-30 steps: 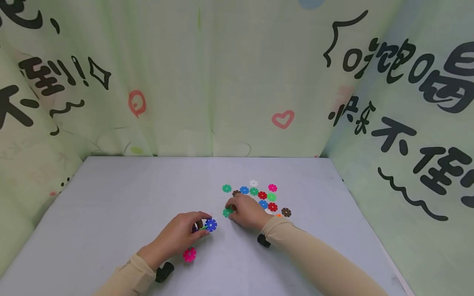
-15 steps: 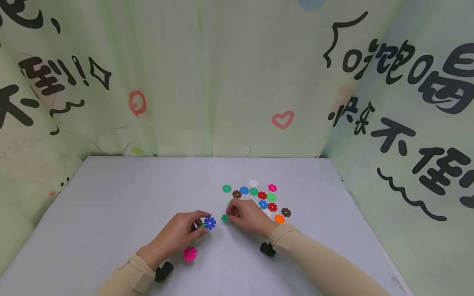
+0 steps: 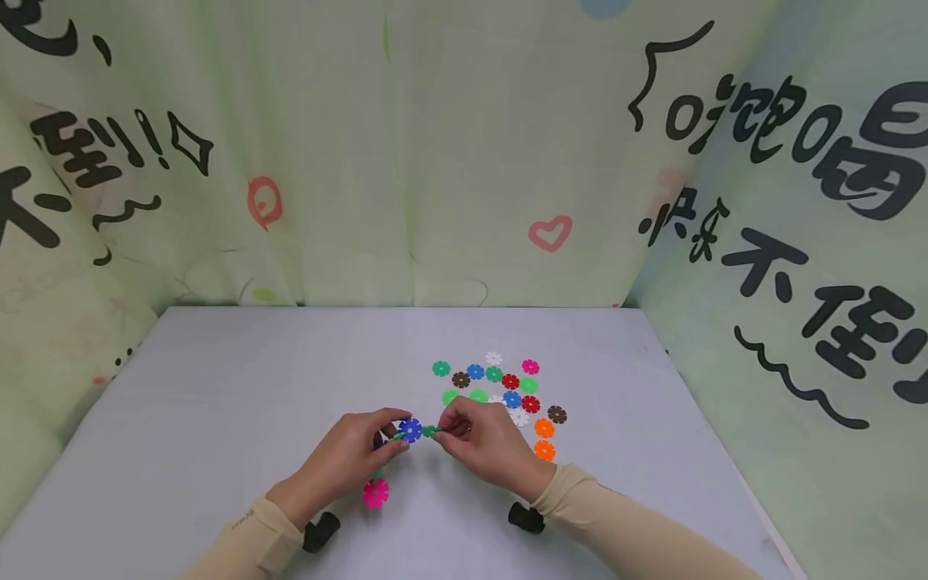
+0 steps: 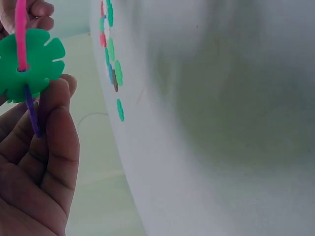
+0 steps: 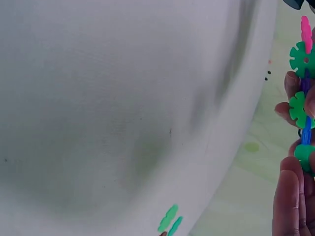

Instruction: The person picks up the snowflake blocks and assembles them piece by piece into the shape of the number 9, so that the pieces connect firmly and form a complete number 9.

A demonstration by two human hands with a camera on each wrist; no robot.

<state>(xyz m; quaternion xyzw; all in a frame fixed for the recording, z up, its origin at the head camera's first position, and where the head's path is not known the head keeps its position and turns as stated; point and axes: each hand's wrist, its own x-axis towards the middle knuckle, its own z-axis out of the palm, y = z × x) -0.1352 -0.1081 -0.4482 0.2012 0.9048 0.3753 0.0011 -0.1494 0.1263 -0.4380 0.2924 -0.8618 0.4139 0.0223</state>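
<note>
A chain of notched discs (image 5: 306, 132) runs from 2 o'clock to past 3: pink disc (image 5: 306, 33), upper green disc (image 5: 298, 63), purple disc (image 5: 305, 84), middle green disc (image 5: 296, 109), blue disc, lowest green disc (image 5: 303, 154). Towards 3, the left hand (image 5: 291, 86) grips it around the middle green disc; at 4, the right hand (image 5: 289, 196) holds the lowest green disc. Two loose green discs (image 5: 168, 219) lie at 6 on the white tabletop (image 5: 98, 73); pale green cloth (image 5: 251, 182) shows at 4.

Notched discs (image 3: 410, 431) look like smooth plastic. The tabletop (image 3: 275, 370) is smooth and matt. Sleeves (image 3: 623, 515) are matt, wrinkled cloth; the curtain (image 3: 341, 161), softly folded matt fabric.
</note>
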